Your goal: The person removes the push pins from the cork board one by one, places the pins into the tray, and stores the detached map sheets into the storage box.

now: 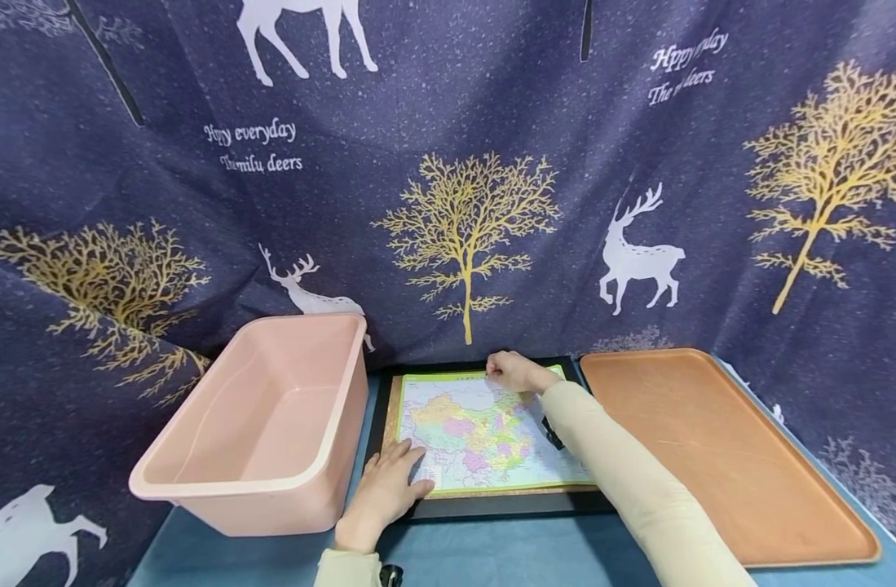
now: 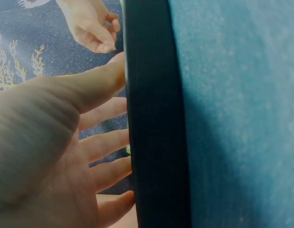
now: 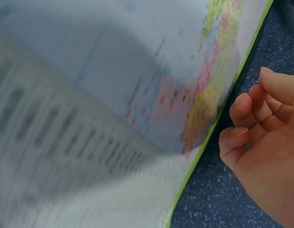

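Observation:
A coloured map of China (image 1: 465,436) with a green border lies on a cork board (image 1: 393,408) in a black frame (image 1: 506,507). My left hand (image 1: 389,481) rests at the board's lower left corner, fingers spread over the map's edge. In the left wrist view its fingers reach past the frame's black side (image 2: 156,118). My right hand (image 1: 517,372) is at the map's top edge, thumb and fingers curled together. In the right wrist view these curled fingers (image 3: 240,109) are beside the green border, with nothing visible between them.
A deep pink plastic tub (image 1: 337,481) stands left of the board. On the right lies a brown tray (image 1: 712,456) with a raised rim. A blue cloth (image 1: 492,550) covers the table, and a dark curtain (image 1: 433,98) with deer and trees hangs close behind.

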Tool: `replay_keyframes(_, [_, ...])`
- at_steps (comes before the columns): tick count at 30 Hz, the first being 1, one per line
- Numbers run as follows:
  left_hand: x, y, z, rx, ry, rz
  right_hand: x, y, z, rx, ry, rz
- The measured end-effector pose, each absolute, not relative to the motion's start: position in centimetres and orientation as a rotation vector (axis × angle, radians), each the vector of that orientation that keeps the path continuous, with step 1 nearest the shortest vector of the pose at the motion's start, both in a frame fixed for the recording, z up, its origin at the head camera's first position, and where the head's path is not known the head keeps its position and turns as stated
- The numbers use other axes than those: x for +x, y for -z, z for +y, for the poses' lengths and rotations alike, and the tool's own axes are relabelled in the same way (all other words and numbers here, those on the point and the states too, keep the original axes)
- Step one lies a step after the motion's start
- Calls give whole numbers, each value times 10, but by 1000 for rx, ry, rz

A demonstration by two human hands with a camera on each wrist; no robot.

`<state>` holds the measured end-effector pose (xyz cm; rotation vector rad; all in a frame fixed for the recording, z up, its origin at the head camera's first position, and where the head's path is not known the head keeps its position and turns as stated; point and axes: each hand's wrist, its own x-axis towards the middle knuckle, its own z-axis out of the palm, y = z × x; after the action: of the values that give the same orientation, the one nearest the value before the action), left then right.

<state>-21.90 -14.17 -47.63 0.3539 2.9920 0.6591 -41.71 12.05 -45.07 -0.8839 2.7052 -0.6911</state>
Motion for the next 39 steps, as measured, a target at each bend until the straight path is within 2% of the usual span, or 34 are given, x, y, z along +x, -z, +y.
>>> replay_keyframes(11, [-219,474,-140,332,-640,2991,-394,432,145,-1088,767,2693])
replay_keyframes(28, [-221,477,-140,327,-639,2990,-344,410,198,-1205,693,2794])
replay_keyframes(39, [-219,479,-139,307,-663,2994,-321,409,233,-1265,761,2845])
